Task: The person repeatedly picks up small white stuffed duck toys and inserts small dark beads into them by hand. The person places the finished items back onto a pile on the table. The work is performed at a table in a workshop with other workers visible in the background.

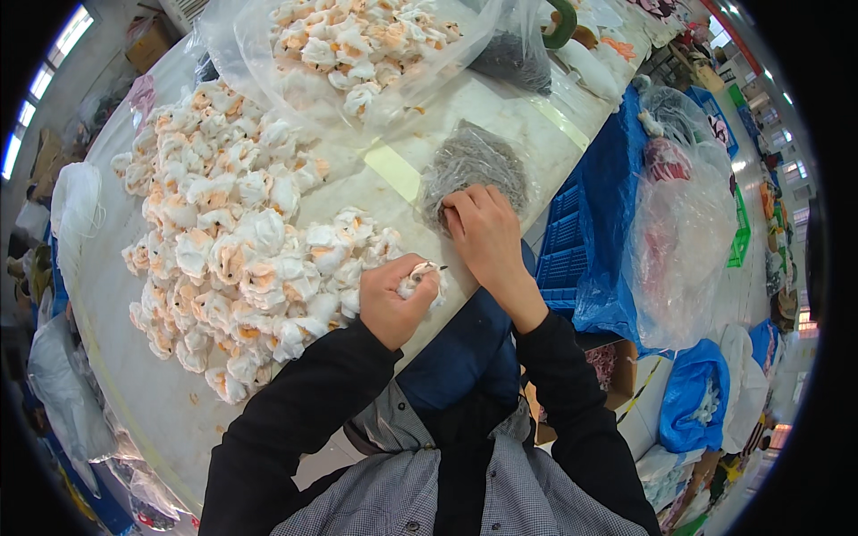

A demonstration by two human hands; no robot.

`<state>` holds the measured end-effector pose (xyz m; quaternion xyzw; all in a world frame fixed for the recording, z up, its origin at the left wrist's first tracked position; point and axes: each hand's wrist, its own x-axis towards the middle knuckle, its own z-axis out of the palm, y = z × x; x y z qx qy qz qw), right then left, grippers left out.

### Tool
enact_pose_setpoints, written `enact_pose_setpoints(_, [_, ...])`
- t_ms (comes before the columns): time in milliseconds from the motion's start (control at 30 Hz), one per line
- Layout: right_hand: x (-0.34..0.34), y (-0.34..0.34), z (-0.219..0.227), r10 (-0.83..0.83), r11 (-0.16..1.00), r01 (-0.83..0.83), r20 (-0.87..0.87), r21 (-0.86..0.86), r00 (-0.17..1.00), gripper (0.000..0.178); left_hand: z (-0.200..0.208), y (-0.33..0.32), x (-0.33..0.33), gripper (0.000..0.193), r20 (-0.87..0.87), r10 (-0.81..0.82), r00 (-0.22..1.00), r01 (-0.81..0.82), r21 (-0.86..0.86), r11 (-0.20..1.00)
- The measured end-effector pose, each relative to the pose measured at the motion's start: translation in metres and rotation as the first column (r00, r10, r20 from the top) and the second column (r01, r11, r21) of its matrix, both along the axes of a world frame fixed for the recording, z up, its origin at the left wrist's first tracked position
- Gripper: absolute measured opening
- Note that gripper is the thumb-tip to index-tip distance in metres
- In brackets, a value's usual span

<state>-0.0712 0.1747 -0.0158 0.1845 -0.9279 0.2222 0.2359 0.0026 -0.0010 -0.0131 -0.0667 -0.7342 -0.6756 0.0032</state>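
My left hand [390,300] is closed around a small fluffy white piece [424,280] with a dark tip, held just above the table's near edge. Next to that hand lies a large heap of similar white pieces [234,250] with peach patches, resembling small plush parts. My right hand [488,230] is at the near side of a clear plastic bag [475,154] filled with fine grey-brown material. Its fingers are bent and drawn together at the bag; whatever they pinch is hidden.
The pale table [313,192] carries a large clear bag [357,45] of more white pieces, a dark-filled bag [514,62] and a green tape roll [561,25]. Blue crates [565,241] and a clear bag of pinkish items [679,241] stand to the right.
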Motion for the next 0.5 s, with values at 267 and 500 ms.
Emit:
enact_pose_setpoints(267, [-0.0022, 0.0037, -0.0015, 0.007, 1.0, -0.006, 0.101, -0.009, 0.995, 0.011, 0.0004, -0.0003, 0.0009, 0.012, 0.053, -0.013, 0.998, 0.01, 0.056, 0.998])
enact_pose_setpoints(500, [0.0033, 0.0044, 0.0059, 0.043, 0.984, -0.036, 0.035, -0.173, 0.998, 0.012, 0.0008, -0.002, -0.0005, 0.014, 0.046, -0.023, 0.999, 0.021, 0.037, 0.999])
